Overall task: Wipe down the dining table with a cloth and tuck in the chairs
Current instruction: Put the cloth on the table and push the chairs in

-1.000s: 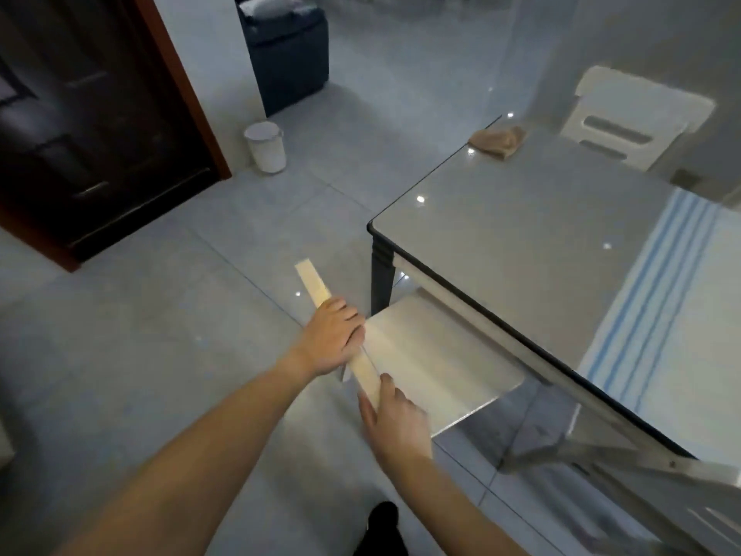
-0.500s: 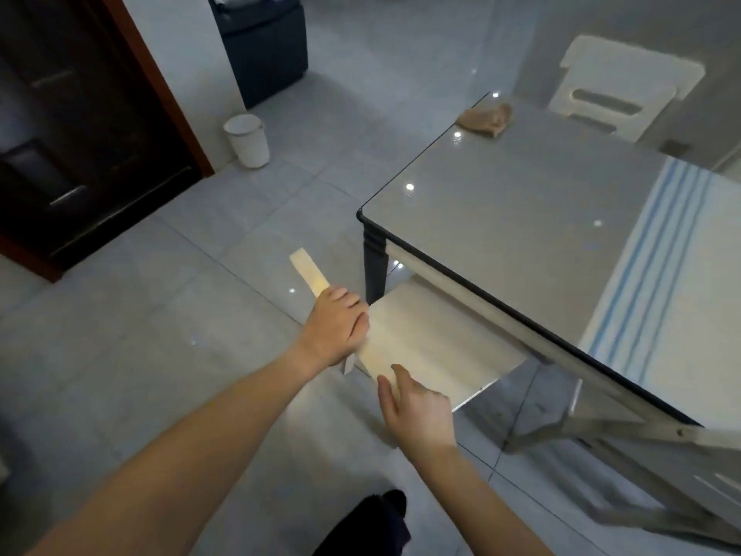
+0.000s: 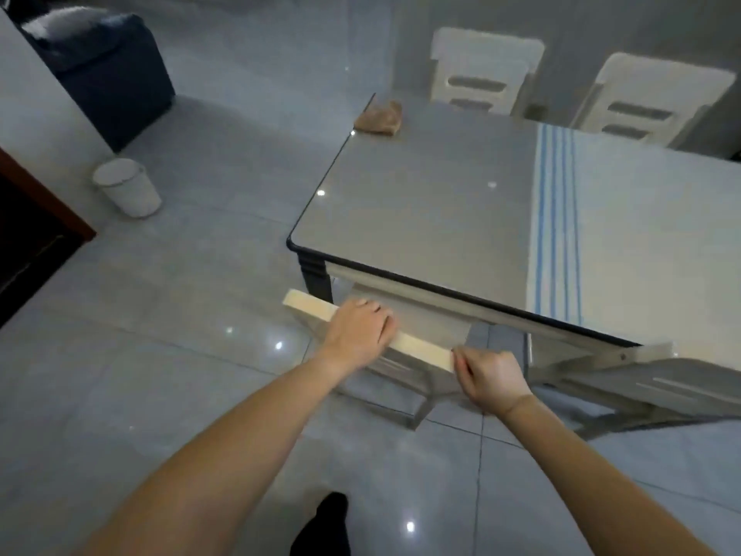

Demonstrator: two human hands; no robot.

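Dining table (image 3: pixel 421 202): glossy grey top, rounded corners, dark edging; white runner (image 3: pixel 641 234) with blue stripes across its right part. Cloth (image 3: pixel 379 118): crumpled, tan, at the far left corner of the top. Chair (image 3: pixel 308 309): pale, flat top rail, at the near edge beside the dark corner leg. Left hand (image 3: pixel 359 333) curled over the rail's middle; right hand (image 3: pixel 491 375) clamped on its right end. Against a second before: rail had swung parallel to the near edge, seat gone further under; right hand, formerly flat, had curled. Seat mostly hidden by the top; left fingertips hidden behind the rail
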